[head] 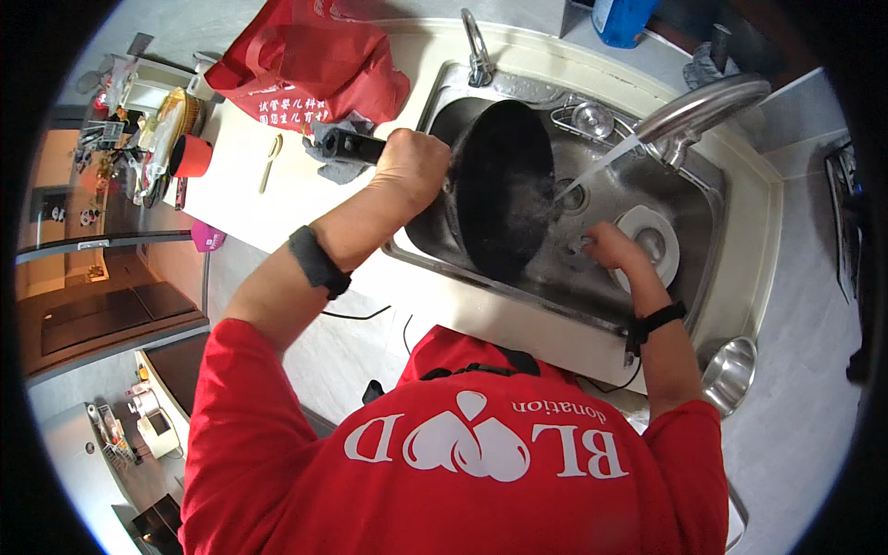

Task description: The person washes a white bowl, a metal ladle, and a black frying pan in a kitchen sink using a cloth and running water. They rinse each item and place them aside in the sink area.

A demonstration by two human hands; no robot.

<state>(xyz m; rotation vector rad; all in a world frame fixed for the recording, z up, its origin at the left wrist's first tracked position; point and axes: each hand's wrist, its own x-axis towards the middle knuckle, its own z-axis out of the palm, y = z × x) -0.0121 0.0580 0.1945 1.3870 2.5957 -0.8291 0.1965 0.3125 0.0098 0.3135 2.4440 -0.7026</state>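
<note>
My left hand (415, 166) grips the black handle (350, 146) of a dark frying pan or wok (506, 191). The pan is tilted steeply on its side over the stainless steel sink (694, 180). From the curved metal faucet (704, 107), a stream of water (600, 165) runs down beside the pan's rim, near the drain (574, 197). Low in the basin is my right hand (614, 246), fingers curled, just left of a white plate or bowl (671, 243) with water in it. Whether those fingers hold anything is not clear.
A red bag (312, 69), a grey cloth (343, 170) and a pale spoon (270, 164) lie on the counter to the left. A second faucet (477, 52) and a wire rack (563, 118) line the sink's back. A metal pot (730, 374) is at right.
</note>
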